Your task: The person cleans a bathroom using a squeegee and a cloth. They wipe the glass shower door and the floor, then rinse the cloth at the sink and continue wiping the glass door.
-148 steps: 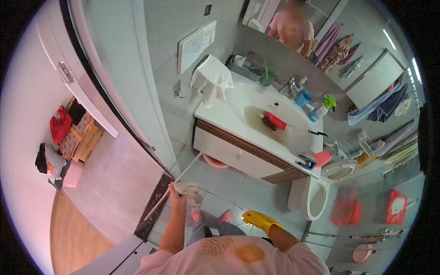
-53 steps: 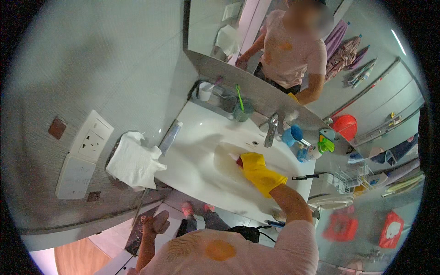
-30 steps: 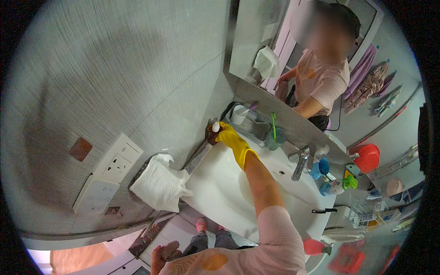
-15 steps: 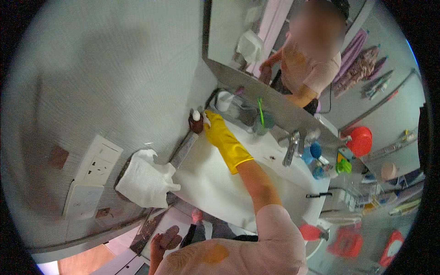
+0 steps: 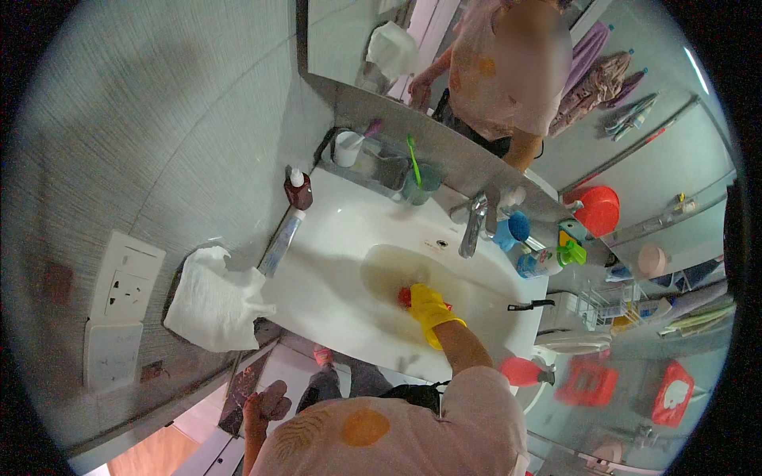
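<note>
My right hand point(image 5: 429, 308), in a yellow rubber glove, is down in the white washbasin point(image 5: 317, 262). It is closed over a red scrubbing sponge point(image 5: 405, 297), mostly covered by the glove. Cloudy water point(image 5: 385, 270) lies in the bowl around the sponge. My left hand point(image 5: 270, 403) hangs low at the lower left, away from the basin; brownish shapes show at its fingers, and I cannot make out whether it holds anything. The chrome faucet point(image 5: 475, 226) stands at the basin's back edge, beyond my right hand.
A brown pump bottle point(image 5: 298, 190) and a toothpaste tube point(image 5: 282, 243) line the left rim. Behind stand a white cup point(image 5: 347, 148) and a toothbrush cup point(image 5: 421, 184). At right are a blue cup point(image 5: 512, 232), a spray bottle point(image 5: 548, 260) and a black-handled tool point(image 5: 530, 305). White cloth point(image 5: 214, 297) hangs left.
My right hand has moved from the far left corner by the pump bottle into the bowl, where the red sponge now shows under it. The view has shifted; my left hand still hangs low.
</note>
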Action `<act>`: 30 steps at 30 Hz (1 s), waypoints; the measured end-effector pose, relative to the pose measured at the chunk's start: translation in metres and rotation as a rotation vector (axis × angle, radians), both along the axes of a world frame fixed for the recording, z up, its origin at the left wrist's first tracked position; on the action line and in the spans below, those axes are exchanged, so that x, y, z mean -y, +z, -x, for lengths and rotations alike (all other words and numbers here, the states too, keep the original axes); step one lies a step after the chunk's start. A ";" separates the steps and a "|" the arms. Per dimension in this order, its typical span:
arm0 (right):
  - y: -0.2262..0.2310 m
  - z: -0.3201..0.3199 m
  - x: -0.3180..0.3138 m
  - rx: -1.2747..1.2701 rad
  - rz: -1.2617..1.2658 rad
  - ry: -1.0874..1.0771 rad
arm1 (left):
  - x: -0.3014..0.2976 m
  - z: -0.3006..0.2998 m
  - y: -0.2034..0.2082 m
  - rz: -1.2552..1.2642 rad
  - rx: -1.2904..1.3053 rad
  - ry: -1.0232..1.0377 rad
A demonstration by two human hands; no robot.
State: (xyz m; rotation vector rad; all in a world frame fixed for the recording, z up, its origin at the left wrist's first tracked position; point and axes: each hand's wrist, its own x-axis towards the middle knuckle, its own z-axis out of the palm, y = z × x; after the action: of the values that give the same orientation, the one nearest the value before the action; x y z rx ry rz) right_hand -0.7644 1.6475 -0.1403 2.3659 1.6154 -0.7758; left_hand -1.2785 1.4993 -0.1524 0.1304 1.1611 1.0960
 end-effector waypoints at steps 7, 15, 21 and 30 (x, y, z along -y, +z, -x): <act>0.090 -0.015 -0.038 -0.561 0.020 -0.033 | 0.006 0.020 -0.054 0.121 0.063 0.008; 0.070 -0.003 -0.049 -0.405 -0.176 -0.224 | 0.003 0.014 -0.071 0.146 0.064 0.014; 0.030 0.043 -0.124 -2.020 0.131 -1.057 | -0.001 0.010 -0.079 0.163 0.083 -0.011; 0.055 0.085 -0.260 -2.663 0.662 -1.003 | 0.007 0.007 -0.057 0.199 0.111 0.132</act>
State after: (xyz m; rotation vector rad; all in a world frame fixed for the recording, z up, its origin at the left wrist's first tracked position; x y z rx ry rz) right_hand -0.8498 1.9080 -0.0853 -0.0421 0.4863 2.2853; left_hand -1.2856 1.4923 -0.2094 -0.1628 1.1840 1.0825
